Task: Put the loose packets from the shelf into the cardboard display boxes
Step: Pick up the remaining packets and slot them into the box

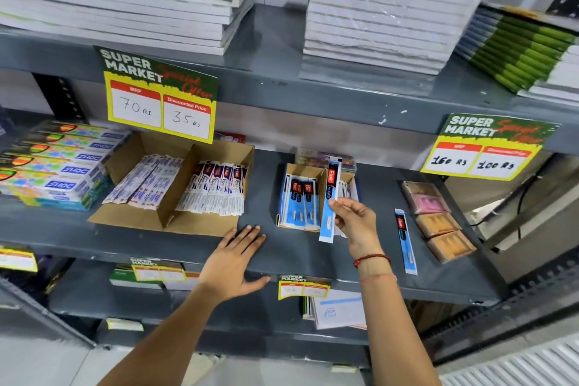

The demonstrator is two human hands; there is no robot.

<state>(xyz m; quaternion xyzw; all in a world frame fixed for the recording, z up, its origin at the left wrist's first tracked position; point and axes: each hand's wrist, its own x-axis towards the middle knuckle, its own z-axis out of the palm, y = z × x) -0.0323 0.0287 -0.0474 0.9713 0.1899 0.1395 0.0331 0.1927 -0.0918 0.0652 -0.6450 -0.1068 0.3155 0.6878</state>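
Note:
My right hand (355,219) pinches a long blue pen packet (331,197) with a red and black label, held upright in front of the small cardboard display box (305,170). That box holds several matching blue packets (299,200) standing on end. Another loose blue packet (405,241) lies flat on the grey shelf (272,247) to the right of my hand. My left hand (236,255) rests flat and empty on the shelf's front edge, just below the big cardboard box (125,216) of white packets.
Colourful flat cartons (59,163) are stacked at the left. Pink and orange packs (437,219) lie at the right end. Notebook stacks (391,6) fill the shelf above. Yellow price signs (159,97) hang from the upper shelf's edge, overlapping the big box.

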